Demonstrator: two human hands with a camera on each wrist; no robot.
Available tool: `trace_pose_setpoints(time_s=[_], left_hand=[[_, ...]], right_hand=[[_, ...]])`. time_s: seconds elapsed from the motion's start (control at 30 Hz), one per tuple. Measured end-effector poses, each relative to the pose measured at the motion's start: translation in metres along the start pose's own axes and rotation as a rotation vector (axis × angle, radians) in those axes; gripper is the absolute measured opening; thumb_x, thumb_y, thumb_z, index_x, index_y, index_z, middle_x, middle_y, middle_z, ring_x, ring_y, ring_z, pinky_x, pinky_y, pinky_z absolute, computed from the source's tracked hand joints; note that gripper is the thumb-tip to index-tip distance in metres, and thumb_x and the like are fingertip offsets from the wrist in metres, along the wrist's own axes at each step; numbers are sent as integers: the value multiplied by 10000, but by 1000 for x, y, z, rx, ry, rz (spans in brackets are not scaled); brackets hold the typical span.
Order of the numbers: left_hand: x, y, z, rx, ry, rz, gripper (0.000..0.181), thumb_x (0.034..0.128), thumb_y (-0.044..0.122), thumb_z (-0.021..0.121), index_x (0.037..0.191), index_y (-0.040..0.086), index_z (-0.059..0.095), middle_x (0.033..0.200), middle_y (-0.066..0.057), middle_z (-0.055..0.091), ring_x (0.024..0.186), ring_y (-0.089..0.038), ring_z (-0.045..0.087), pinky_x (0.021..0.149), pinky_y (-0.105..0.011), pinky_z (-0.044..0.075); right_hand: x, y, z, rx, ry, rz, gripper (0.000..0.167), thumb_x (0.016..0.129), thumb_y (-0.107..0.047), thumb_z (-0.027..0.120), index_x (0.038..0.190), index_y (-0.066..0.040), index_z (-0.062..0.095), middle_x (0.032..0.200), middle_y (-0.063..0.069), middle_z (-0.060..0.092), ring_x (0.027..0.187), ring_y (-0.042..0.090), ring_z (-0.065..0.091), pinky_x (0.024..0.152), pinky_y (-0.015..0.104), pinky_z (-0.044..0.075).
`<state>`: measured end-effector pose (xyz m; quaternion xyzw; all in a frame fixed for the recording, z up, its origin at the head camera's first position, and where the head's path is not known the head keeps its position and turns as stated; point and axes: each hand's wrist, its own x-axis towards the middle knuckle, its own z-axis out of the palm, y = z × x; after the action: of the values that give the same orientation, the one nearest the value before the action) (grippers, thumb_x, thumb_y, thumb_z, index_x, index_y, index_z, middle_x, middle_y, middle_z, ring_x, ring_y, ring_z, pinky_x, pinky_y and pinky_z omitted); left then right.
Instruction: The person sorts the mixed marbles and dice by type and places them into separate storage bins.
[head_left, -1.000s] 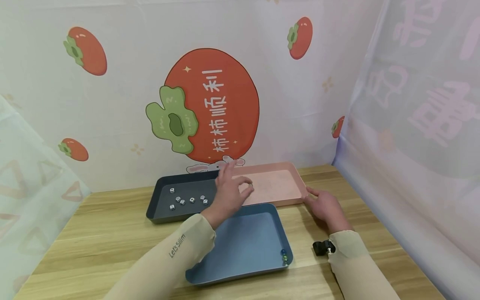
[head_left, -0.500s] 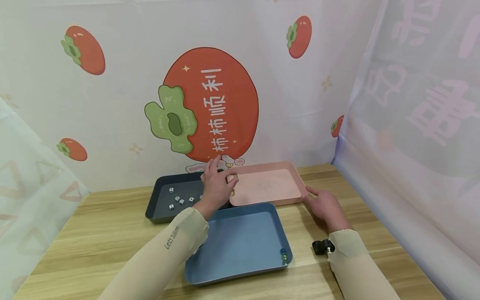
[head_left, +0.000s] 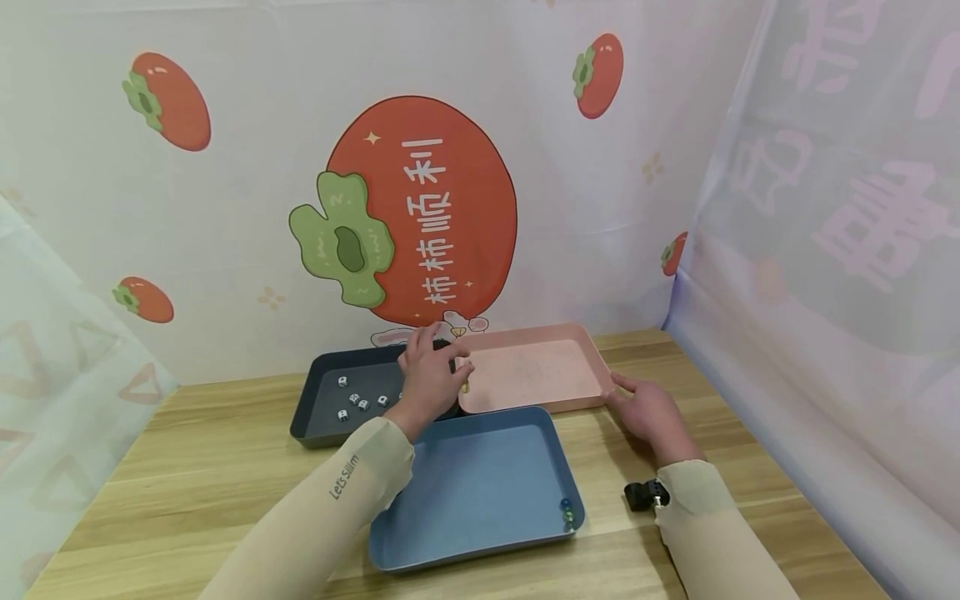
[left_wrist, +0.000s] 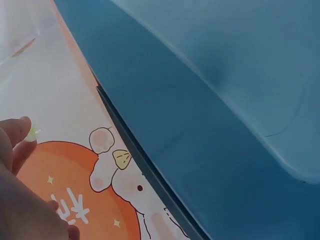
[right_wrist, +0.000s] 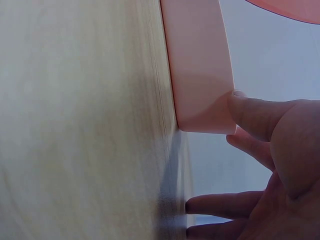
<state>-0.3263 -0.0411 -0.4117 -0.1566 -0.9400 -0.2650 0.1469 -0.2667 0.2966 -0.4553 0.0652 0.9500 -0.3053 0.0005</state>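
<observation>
My left hand [head_left: 431, 379] is over the seam where the dark grey tray [head_left: 318, 383] meets the pink tray [head_left: 536, 367]. Between its thumb and finger it pinches a small greenish glass marble [left_wrist: 33, 134], visible in the left wrist view; the hand partly hides both trays there. With thumb and finger, my right hand [head_left: 648, 417] grips the pink tray's near right corner, its other fingers spread beside it [right_wrist: 225, 204]. Several white dice [head_left: 363, 405] lie in the dark tray. A small yellowish thing [head_left: 465, 387], too small to identify, shows at the pink tray's left end.
A blue tray [head_left: 480, 492] stands in front of the other two, with several marbles [head_left: 567, 515] in its near right corner. A black device [head_left: 645, 495] sits by the right cuff. Behind the trays hangs a printed cloth [head_left: 585, 192].
My left hand has moved left from over the pink tray to the seam between the trays, then dipped slightly. The right hand stays on the pink tray's corner.
</observation>
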Motion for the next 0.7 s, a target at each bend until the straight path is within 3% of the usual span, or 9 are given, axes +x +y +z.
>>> trace_pose_setpoints(time_s=[0.13, 0.27, 0.53, 0.7], left_hand=[[-1, -4, 1, 14, -18, -45, 534, 925, 407, 704, 1396, 176, 603, 1588, -183, 221, 1430, -371, 114, 1076, -599, 149], [-1, -7, 2, 14, -14, -55, 646, 912, 473, 695, 1459, 175, 528, 1593, -201, 197, 1430, -377, 106, 1074, -607, 150], [-3, -7, 1, 22, -26, -56, 682, 895, 494, 703, 1470, 177, 515, 1590, -209, 188, 1429, -387, 102, 1073, -618, 156], [-4, -4, 1, -4, -33, -27, 658, 898, 493, 703, 1462, 202, 529, 1585, -201, 186, 1425, -384, 105, 1064, -630, 158]], right_hand=[[0, 0, 0, 1, 1, 1, 540, 1033, -362, 515, 1490, -82, 449, 1433, 330, 418, 1298, 528, 394, 1038, 616, 326], [0, -1, 0, 3, 1, 2, 545, 1032, -367, 517, 1491, -81, 449, 1432, 331, 418, 1299, 527, 394, 1039, 614, 326], [0, -2, -1, 2, 6, -9, 542, 1034, -366, 512, 1491, -80, 449, 1425, 331, 427, 1296, 525, 399, 1042, 613, 324], [-1, 0, -1, 0, 12, -12, 535, 1037, -357, 510, 1486, -72, 453, 1419, 338, 428, 1285, 532, 405, 1029, 618, 335]])
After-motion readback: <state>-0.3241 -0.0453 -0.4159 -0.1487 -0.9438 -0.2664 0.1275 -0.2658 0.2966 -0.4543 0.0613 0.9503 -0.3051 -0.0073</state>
